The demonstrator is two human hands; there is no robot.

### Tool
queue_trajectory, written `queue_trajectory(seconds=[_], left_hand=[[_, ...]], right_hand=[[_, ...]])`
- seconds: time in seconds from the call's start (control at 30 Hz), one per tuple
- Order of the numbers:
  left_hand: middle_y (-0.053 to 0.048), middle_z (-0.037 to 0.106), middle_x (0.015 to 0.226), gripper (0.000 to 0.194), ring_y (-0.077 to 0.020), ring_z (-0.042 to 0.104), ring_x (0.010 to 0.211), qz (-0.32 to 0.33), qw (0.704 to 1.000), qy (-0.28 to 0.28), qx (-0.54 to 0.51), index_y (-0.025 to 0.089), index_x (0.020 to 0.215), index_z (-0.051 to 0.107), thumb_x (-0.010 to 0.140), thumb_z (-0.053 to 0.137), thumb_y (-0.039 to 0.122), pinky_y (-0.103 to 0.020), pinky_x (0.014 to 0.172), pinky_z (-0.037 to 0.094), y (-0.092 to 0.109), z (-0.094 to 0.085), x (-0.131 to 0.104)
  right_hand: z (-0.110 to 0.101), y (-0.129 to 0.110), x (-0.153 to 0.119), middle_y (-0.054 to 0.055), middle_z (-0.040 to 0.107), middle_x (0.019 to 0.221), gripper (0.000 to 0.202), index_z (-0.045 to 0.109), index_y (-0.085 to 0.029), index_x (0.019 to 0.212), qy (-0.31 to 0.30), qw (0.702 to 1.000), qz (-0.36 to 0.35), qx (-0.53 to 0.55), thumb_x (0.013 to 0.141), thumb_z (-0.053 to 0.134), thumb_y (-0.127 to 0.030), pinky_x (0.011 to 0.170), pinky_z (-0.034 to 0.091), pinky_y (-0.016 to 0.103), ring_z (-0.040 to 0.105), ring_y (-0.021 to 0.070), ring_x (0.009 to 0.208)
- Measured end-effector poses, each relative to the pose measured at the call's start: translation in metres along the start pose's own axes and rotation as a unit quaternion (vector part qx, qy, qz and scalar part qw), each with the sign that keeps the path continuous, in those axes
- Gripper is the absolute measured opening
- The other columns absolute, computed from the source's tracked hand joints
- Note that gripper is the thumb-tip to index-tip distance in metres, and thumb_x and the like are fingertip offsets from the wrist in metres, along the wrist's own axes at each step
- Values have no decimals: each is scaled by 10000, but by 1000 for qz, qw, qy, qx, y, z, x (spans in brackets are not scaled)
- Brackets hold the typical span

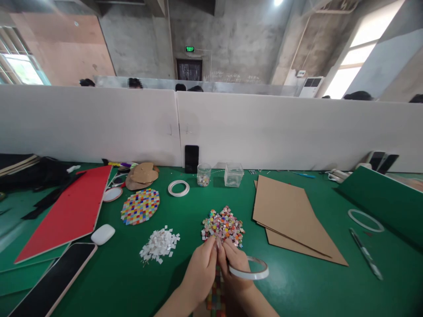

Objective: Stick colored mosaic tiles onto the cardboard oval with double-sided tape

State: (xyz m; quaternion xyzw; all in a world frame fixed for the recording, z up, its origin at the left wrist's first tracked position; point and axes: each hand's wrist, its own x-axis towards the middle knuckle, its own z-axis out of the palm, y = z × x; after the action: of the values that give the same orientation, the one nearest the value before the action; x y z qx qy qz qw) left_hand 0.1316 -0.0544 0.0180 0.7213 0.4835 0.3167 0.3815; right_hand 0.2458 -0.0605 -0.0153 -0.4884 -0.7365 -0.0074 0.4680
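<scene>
My left hand (202, 267) and my right hand (235, 259) meet fingertip to fingertip, both closed in a pinch, at the near edge of a pile of multicoloured mosaic tiles (225, 224). A white tape roll (253, 275) sits in my right hand, its ring sticking out to the right. Whatever lies between the pinched fingertips is too small to make out. Below my hands and partly hidden by them is a piece of cardboard covered with coloured tiles (216, 299). White tiles (159, 245) lie heaped to the left of my left hand.
A tiled disc (140, 206), another tape roll (179, 188), a cup of tiles (204, 176) and a clear box (234, 175) stand farther back. Cardboard sheets (287, 207) and a pen (366, 254) lie right. A red board (71, 207) and tablet (56, 281) lie left.
</scene>
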Motion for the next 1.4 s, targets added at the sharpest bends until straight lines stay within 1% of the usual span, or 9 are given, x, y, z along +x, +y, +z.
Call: queue_trajectory(seconds=[0.2, 0.57, 0.67, 0.77, 0.83, 1.0, 1.17, 1.27, 1.4], left_hand=[[-37, 554, 702, 275, -164, 524, 638, -5, 1000, 0, -5, 194, 720, 429, 914, 249, 271, -250, 607, 370, 0, 0, 0], [-27, 519, 653, 269, -160, 497, 588, -16, 1000, -5, 21, 201, 695, 383, 902, 240, 296, -254, 571, 343, -7, 2, 2], [-25, 518, 654, 275, -158, 495, 595, -17, 1000, -5, 7, 200, 685, 381, 903, 247, 301, -253, 577, 348, -4, 1, 2], [-33, 538, 671, 280, -164, 512, 612, -22, 1000, 3, -10, 196, 704, 408, 906, 254, 313, -256, 584, 357, -1, 1, 2], [-40, 551, 680, 282, -170, 523, 618, -22, 1000, 6, -5, 193, 724, 427, 909, 253, 316, -260, 583, 358, -1, 1, 2], [-41, 553, 688, 285, -171, 528, 623, 5, 1000, 9, 13, 193, 727, 439, 915, 256, 302, -261, 589, 365, -2, 1, 0], [-43, 583, 727, 291, -169, 547, 665, -1, 999, 8, -49, 183, 760, 483, 920, 279, 316, -259, 641, 400, 0, 1, 0], [-58, 617, 787, 290, -176, 567, 713, -11, 997, 10, -80, 175, 804, 525, 917, 304, 325, -264, 680, 417, 1, 1, 1], [-90, 646, 912, 308, -198, 589, 809, -25, 994, 5, -110, 161, 908, 579, 910, 326, 338, -284, 743, 433, 0, 1, 1]], right_hand=[[0, 0, 1, 22, 539, 549, 365, 541, -176, 681, 10, 999, -15, -31, 940, 286, -214, 414, 374, 217, 500, 123, 443], [1, 1, -1, 33, 553, 565, 336, 545, -184, 710, 15, 1000, -17, -10, 933, 293, -192, 423, 381, 230, 511, 136, 458], [-2, -1, -3, 35, 568, 603, 317, 555, -199, 749, -2, 999, 14, 46, 934, 298, -213, 454, 408, 239, 526, 146, 492], [-5, -5, -5, 40, 588, 658, 291, 564, -218, 785, -10, 989, 69, 132, 933, 320, -273, 531, 451, 249, 556, 163, 575], [-5, -7, -5, 33, 582, 655, 295, 564, -219, 762, -13, 978, 107, 179, 929, 336, -300, 566, 459, 251, 556, 166, 606], [-1, -8, -3, 3, 535, 617, 303, 535, -198, 679, -33, 948, 186, 255, 921, 371, -279, 609, 457, 237, 514, 138, 582], [1, -6, -5, 23, 587, 688, 273, 579, -193, 769, -28, 937, 204, 282, 920, 372, -286, 671, 478, 237, 559, 147, 646], [0, -7, -5, 47, 629, 752, 263, 611, -183, 840, -20, 939, 205, 277, 917, 381, -285, 701, 491, 245, 589, 158, 703], [1, -7, -6, 60, 658, 776, 269, 636, -181, 868, -10, 944, 195, 268, 915, 389, -278, 698, 505, 251, 608, 163, 717]])
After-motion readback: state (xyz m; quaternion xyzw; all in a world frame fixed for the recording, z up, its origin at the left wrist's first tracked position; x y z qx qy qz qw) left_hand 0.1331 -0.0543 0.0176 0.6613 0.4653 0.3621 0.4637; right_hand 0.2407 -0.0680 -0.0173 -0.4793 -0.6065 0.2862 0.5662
